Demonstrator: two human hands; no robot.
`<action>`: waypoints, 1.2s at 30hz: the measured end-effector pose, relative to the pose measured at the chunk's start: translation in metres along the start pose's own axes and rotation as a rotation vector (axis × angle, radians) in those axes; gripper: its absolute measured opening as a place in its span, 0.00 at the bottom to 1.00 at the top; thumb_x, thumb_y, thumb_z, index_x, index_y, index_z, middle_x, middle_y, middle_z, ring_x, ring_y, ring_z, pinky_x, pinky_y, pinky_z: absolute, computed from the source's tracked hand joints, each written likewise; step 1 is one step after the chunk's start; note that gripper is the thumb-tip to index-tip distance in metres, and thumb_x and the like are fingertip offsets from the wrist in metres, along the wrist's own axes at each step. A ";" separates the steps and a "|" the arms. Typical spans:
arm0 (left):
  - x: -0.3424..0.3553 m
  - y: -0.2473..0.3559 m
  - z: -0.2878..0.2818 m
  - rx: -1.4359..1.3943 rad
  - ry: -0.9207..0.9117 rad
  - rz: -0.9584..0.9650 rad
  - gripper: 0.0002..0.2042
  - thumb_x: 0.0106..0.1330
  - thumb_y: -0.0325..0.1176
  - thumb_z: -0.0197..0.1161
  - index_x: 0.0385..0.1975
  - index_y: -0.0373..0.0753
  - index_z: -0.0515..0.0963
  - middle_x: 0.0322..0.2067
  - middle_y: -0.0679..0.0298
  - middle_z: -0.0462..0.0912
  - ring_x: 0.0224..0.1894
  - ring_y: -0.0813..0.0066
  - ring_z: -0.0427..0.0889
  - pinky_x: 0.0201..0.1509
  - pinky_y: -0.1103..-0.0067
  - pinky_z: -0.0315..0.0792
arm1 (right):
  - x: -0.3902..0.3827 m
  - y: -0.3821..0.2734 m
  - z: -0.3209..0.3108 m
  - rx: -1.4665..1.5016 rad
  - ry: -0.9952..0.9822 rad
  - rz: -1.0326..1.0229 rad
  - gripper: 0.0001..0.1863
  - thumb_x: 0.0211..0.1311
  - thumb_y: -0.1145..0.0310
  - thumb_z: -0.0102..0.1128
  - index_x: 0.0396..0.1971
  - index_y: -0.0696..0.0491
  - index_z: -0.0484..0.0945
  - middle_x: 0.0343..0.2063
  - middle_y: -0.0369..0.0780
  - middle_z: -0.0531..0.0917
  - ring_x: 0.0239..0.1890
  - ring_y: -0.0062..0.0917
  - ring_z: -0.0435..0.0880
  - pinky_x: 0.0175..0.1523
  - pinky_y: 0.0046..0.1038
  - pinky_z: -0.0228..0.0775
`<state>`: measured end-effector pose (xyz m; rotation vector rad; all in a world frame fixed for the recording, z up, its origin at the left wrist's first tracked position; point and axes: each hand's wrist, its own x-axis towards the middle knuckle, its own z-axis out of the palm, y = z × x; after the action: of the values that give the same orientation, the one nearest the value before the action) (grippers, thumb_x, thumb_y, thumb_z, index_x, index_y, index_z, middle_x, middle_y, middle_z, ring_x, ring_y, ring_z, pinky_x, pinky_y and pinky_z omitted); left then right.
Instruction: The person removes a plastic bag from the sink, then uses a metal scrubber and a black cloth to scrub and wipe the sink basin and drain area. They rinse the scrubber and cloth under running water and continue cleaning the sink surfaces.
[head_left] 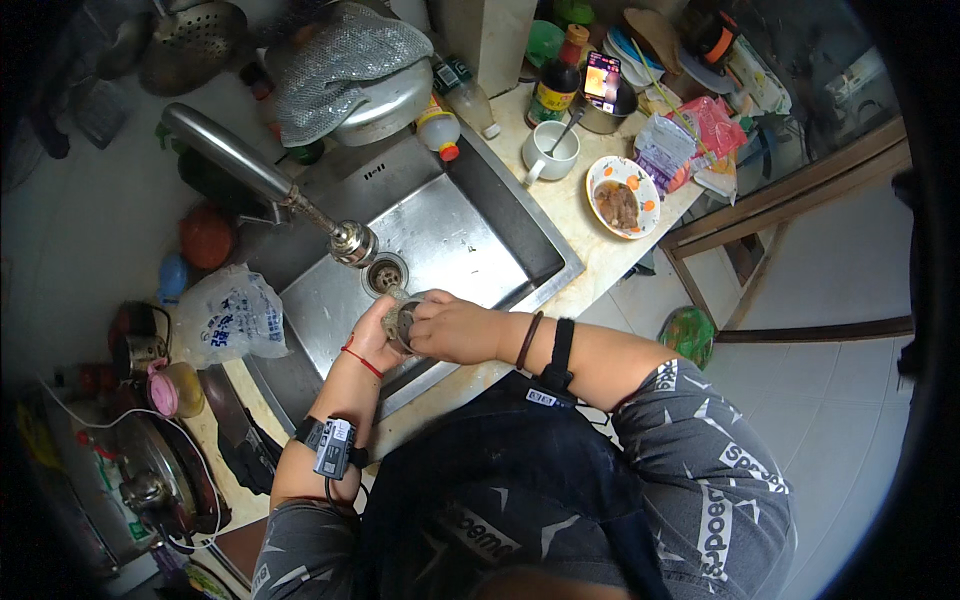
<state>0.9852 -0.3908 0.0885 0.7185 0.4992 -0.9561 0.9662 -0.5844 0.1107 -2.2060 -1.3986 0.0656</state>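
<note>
My left hand [375, 336] and my right hand [444, 330] meet over the near rim of the steel sink [474, 250]. Both are closed around a small dark round item [404, 322], with a pale grey-green, rough-looking piece [393, 306] against it; I cannot make out exactly what these are. My right fingers curl over the top, and my left hand cups the side. The faucet [351, 241] hangs over the drain [385, 276] just beyond my hands.
A crumpled plastic bag [228, 315] lies left of the sink. On the right counter are a white mug [550, 150], a plate of food [622, 197], a sauce bottle [551, 95], a phone [602, 82] and packets [679, 150]. A pot [383, 113] and several bottles stand behind the sink.
</note>
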 end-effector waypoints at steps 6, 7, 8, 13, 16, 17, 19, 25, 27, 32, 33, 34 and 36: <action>-0.015 -0.016 0.026 0.042 0.058 0.216 0.16 0.67 0.42 0.48 0.49 0.41 0.72 0.46 0.55 0.78 0.47 0.62 0.79 0.47 0.63 0.76 | 0.001 -0.004 0.000 0.072 0.107 0.205 0.07 0.51 0.61 0.62 0.26 0.47 0.77 0.30 0.36 0.77 0.43 0.31 0.75 0.55 0.42 0.57; -0.013 -0.023 0.031 0.127 0.223 0.410 0.15 0.65 0.37 0.53 0.51 0.42 0.69 0.44 0.58 0.77 0.46 0.65 0.78 0.45 0.66 0.76 | 0.002 -0.007 0.003 0.124 0.082 0.282 0.09 0.52 0.61 0.63 0.28 0.49 0.77 0.32 0.40 0.78 0.43 0.36 0.76 0.54 0.41 0.58; -0.012 -0.026 0.033 0.156 0.265 0.474 0.16 0.64 0.33 0.54 0.51 0.40 0.66 0.41 0.60 0.76 0.43 0.68 0.78 0.43 0.70 0.76 | 0.005 -0.011 0.006 0.303 0.180 0.374 0.09 0.53 0.63 0.62 0.29 0.52 0.76 0.33 0.42 0.79 0.42 0.38 0.76 0.52 0.39 0.60; 0.002 -0.023 0.026 0.106 0.238 0.587 0.15 0.62 0.25 0.54 0.49 0.39 0.66 0.35 0.62 0.76 0.33 0.71 0.78 0.32 0.76 0.74 | 0.007 -0.016 0.015 0.378 0.213 0.400 0.06 0.55 0.67 0.60 0.29 0.53 0.75 0.32 0.41 0.78 0.41 0.36 0.76 0.51 0.37 0.61; 0.006 -0.012 0.015 0.069 0.243 0.438 0.14 0.62 0.24 0.53 0.47 0.39 0.66 0.35 0.61 0.76 0.32 0.70 0.79 0.34 0.74 0.75 | 0.001 -0.013 0.014 0.161 0.007 0.235 0.06 0.54 0.68 0.61 0.32 0.50 0.76 0.34 0.38 0.78 0.44 0.31 0.76 0.54 0.34 0.58; 0.007 -0.008 0.012 0.168 0.311 0.356 0.13 0.66 0.26 0.49 0.51 0.36 0.67 0.42 0.54 0.77 0.45 0.64 0.80 0.46 0.68 0.78 | -0.001 -0.012 0.013 0.105 -0.033 0.177 0.06 0.53 0.68 0.61 0.31 0.49 0.76 0.33 0.37 0.78 0.43 0.30 0.76 0.55 0.33 0.57; 0.009 0.000 0.005 0.176 0.311 0.229 0.13 0.68 0.28 0.47 0.51 0.36 0.69 0.43 0.53 0.78 0.47 0.63 0.80 0.48 0.67 0.77 | -0.004 -0.011 0.011 0.149 0.053 0.112 0.04 0.55 0.69 0.59 0.28 0.50 0.75 0.32 0.39 0.78 0.41 0.34 0.76 0.52 0.35 0.60; 0.003 -0.005 -0.002 -0.232 0.115 0.229 0.19 0.70 0.40 0.40 0.51 0.36 0.71 0.50 0.55 0.77 0.54 0.60 0.75 0.60 0.61 0.68 | -0.011 -0.008 0.005 1.022 0.190 0.592 0.06 0.63 0.73 0.54 0.38 0.54 0.75 0.36 0.37 0.80 0.42 0.28 0.78 0.51 0.28 0.66; -0.004 -0.011 0.001 -0.280 0.025 0.283 0.20 0.70 0.40 0.39 0.52 0.36 0.71 0.51 0.54 0.77 0.54 0.59 0.75 0.60 0.62 0.68 | -0.012 -0.006 0.005 1.358 0.291 0.621 0.14 0.65 0.76 0.50 0.51 0.55 0.71 0.44 0.36 0.79 0.47 0.21 0.76 0.55 0.25 0.66; -0.020 -0.016 0.018 -0.329 -0.228 0.374 0.23 0.68 0.42 0.38 0.57 0.38 0.68 0.55 0.52 0.73 0.57 0.57 0.72 0.62 0.60 0.64 | -0.014 -0.003 0.006 2.147 0.510 0.560 0.18 0.66 0.72 0.44 0.56 0.54 0.68 0.50 0.40 0.78 0.53 0.26 0.75 0.59 0.31 0.65; -0.021 -0.018 0.022 -0.331 -0.226 0.399 0.22 0.68 0.41 0.39 0.58 0.38 0.67 0.56 0.52 0.72 0.57 0.58 0.72 0.62 0.61 0.65 | -0.013 -0.002 0.006 2.228 0.531 0.538 0.18 0.67 0.71 0.43 0.56 0.54 0.68 0.50 0.41 0.78 0.53 0.27 0.75 0.59 0.32 0.64; -0.022 -0.020 0.025 -0.333 -0.257 0.427 0.22 0.68 0.40 0.40 0.59 0.38 0.66 0.56 0.53 0.72 0.57 0.59 0.72 0.62 0.62 0.65 | -0.013 -0.002 0.007 2.303 0.568 0.523 0.19 0.67 0.69 0.42 0.56 0.53 0.68 0.50 0.41 0.78 0.53 0.27 0.76 0.59 0.33 0.64; -0.020 -0.027 0.031 -0.220 -0.200 0.532 0.21 0.69 0.36 0.43 0.60 0.38 0.64 0.56 0.54 0.71 0.57 0.61 0.72 0.62 0.65 0.66 | -0.009 -0.003 0.007 2.298 0.612 0.549 0.17 0.70 0.63 0.42 0.55 0.51 0.69 0.49 0.40 0.79 0.51 0.27 0.76 0.58 0.36 0.65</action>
<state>0.9542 -0.4133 0.1140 0.5106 0.2120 -0.4571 0.9575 -0.5884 0.1034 -0.3356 0.1588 0.6735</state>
